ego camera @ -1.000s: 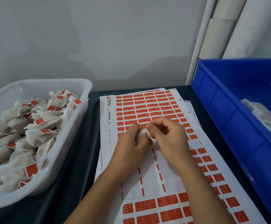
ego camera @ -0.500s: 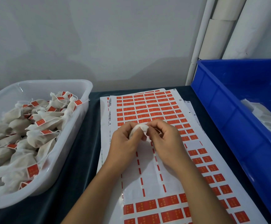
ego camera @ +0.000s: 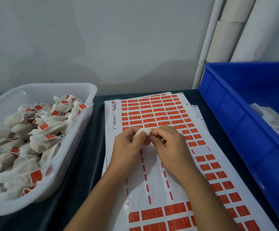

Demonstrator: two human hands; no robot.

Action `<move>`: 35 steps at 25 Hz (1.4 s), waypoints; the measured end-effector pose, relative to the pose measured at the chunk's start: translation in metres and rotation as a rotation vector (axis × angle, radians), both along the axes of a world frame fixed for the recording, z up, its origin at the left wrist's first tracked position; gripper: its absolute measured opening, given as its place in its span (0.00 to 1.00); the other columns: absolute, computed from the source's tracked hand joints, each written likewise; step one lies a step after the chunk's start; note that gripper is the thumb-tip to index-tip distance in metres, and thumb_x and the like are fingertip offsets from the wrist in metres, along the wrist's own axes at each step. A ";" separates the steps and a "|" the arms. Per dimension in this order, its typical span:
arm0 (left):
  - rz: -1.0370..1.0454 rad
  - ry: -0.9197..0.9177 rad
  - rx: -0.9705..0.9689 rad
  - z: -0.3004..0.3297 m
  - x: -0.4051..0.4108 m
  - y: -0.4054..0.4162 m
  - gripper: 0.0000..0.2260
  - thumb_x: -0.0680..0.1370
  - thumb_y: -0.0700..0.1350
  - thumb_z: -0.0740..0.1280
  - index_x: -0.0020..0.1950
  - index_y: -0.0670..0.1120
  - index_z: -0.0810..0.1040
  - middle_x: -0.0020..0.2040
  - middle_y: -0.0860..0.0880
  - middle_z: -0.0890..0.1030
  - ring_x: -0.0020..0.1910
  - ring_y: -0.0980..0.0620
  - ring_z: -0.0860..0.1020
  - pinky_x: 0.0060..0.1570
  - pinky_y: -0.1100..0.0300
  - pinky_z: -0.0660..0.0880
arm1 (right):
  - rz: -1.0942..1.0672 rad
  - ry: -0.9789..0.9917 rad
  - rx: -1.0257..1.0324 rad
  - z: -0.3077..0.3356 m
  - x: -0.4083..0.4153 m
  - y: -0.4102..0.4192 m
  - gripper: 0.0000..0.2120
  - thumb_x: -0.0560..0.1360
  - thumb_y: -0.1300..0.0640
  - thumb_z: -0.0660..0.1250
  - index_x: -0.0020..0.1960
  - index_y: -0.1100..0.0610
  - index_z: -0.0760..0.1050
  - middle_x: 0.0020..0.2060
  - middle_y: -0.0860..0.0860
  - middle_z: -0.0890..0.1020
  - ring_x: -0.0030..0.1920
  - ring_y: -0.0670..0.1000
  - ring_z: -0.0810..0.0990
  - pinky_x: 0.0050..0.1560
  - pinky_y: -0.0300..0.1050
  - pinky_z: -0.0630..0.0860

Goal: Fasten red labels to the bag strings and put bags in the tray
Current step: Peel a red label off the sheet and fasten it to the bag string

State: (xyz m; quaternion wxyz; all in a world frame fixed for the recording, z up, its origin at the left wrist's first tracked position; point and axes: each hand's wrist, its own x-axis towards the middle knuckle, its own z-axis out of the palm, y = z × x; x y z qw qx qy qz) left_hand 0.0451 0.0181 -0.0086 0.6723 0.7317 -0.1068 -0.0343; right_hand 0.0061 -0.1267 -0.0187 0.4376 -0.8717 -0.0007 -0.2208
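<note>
A small white bag (ego camera: 142, 133) sits pinched between two hands, above the middle of the sticker sheet (ego camera: 160, 164). The left hand (ego camera: 127, 147) is closed around the bag, so only its top pokes out above the thumb. The right hand (ego camera: 169, 145) is closed too, with its fingertips pressed right beside the bag's top. I think it holds the string or a label there, but that part is too small to see.

To do this step well, I think the hands should hold the string flat and tight, then fold the red label over it and press hard so it sticks.

The clear tray (ego camera: 78, 130) waits on the left, full of bags with red labels (ego camera: 44, 126). On the right stands a blue bin (ego camera: 235, 130) with more white bags (ego camera: 272, 119).
</note>
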 end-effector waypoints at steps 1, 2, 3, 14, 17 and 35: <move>-0.004 0.001 -0.001 0.000 0.000 0.000 0.07 0.83 0.51 0.69 0.52 0.50 0.85 0.47 0.52 0.87 0.51 0.50 0.86 0.58 0.49 0.83 | -0.003 -0.001 -0.016 0.000 0.000 0.000 0.05 0.81 0.50 0.69 0.56 0.46 0.82 0.53 0.40 0.82 0.55 0.42 0.79 0.60 0.38 0.79; -0.003 -0.003 -0.004 0.000 0.000 0.000 0.07 0.83 0.50 0.69 0.52 0.50 0.85 0.47 0.52 0.87 0.51 0.50 0.86 0.57 0.50 0.83 | -0.006 0.003 -0.027 0.000 0.001 0.000 0.06 0.81 0.50 0.69 0.56 0.47 0.82 0.53 0.40 0.82 0.55 0.42 0.79 0.61 0.39 0.79; 0.003 -0.008 -0.009 -0.001 0.000 0.000 0.07 0.83 0.50 0.69 0.52 0.50 0.85 0.47 0.53 0.87 0.51 0.51 0.86 0.56 0.52 0.83 | -0.012 0.010 -0.032 -0.001 0.001 0.000 0.07 0.80 0.50 0.69 0.57 0.47 0.82 0.53 0.40 0.82 0.55 0.43 0.80 0.61 0.41 0.79; 0.027 0.030 0.015 -0.004 0.001 -0.001 0.07 0.83 0.50 0.68 0.49 0.50 0.84 0.48 0.54 0.87 0.52 0.51 0.85 0.53 0.55 0.82 | -0.048 -0.025 0.009 0.002 -0.001 0.002 0.09 0.78 0.45 0.69 0.56 0.44 0.81 0.52 0.39 0.82 0.52 0.41 0.80 0.55 0.34 0.78; 0.034 0.015 0.046 -0.004 0.001 -0.002 0.07 0.83 0.47 0.67 0.48 0.49 0.83 0.47 0.54 0.86 0.51 0.51 0.85 0.49 0.59 0.82 | -0.031 -0.033 0.057 0.006 -0.003 0.004 0.11 0.77 0.39 0.66 0.56 0.42 0.80 0.50 0.34 0.80 0.54 0.41 0.79 0.53 0.34 0.78; -0.194 0.064 -0.090 0.007 0.001 0.005 0.11 0.79 0.55 0.70 0.41 0.53 0.85 0.41 0.45 0.84 0.43 0.52 0.83 0.49 0.61 0.81 | -0.021 -0.083 0.360 0.016 -0.005 0.008 0.04 0.78 0.49 0.72 0.51 0.42 0.79 0.47 0.34 0.82 0.52 0.39 0.82 0.47 0.27 0.77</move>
